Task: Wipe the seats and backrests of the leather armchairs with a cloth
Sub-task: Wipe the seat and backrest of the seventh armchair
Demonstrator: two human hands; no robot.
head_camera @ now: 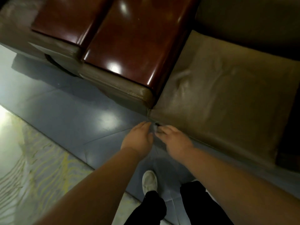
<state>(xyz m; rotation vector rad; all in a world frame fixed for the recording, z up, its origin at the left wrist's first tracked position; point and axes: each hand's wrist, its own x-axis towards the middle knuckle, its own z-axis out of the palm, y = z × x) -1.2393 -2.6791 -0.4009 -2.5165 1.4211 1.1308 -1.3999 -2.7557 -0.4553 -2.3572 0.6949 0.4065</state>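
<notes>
hands: left hand (pixel 138 137) and right hand (pixel 172 138) close together, fingers pinching a small grey cloth (pixel 154 129) between them, blurred | cloth: held off the leather, just beside the seat (pixel 227 88) front corner | progress: seat and backrest (pixel 243 18) likely still unwiped | count: two armchairs, one cloth, two glossy wooden armrests (pixel 129 38)

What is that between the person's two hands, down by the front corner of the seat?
In the head view, a small greyish cloth, blurred, shows between the left hand and right hand, just off the seat cushion's front corner.
</notes>
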